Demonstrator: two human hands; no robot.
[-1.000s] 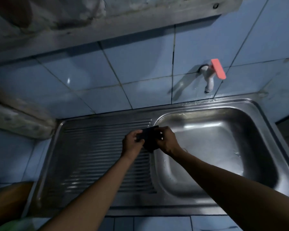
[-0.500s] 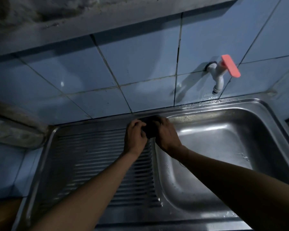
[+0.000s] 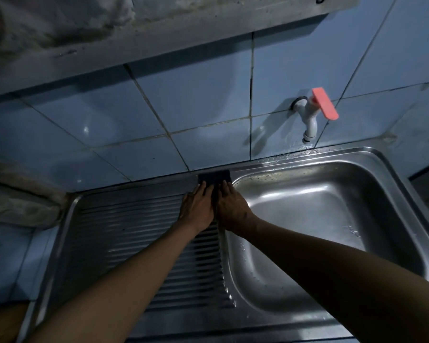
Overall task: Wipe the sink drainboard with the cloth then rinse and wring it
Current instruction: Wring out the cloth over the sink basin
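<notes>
Lying flat at the far edge of the steel sink unit, the cloth is a small dark rectangle, almost black in this dim light, spread out smooth with no folds that I can make out. It sits right where the ribbed drainboard meets the rim of the basin, its far edge against the foot of the blue tiled wall.

Both hands are down on it side by side. The left hand has its fingers straight and close together, laid on the near left part of the cloth, palm over the ridges of the drainboard. The right hand matches it, fingers straight and pressed flat on the near right part of the cloth, with the heel of the hand over the strip between drainboard and basin. Neither hand curls round the cloth; they press on it from above. The two hands nearly touch along their inner edges.

On the wall above the basin, well apart from the hands, is a white tap with a pink lever. Water drops glint on the rim beneath it.
</notes>
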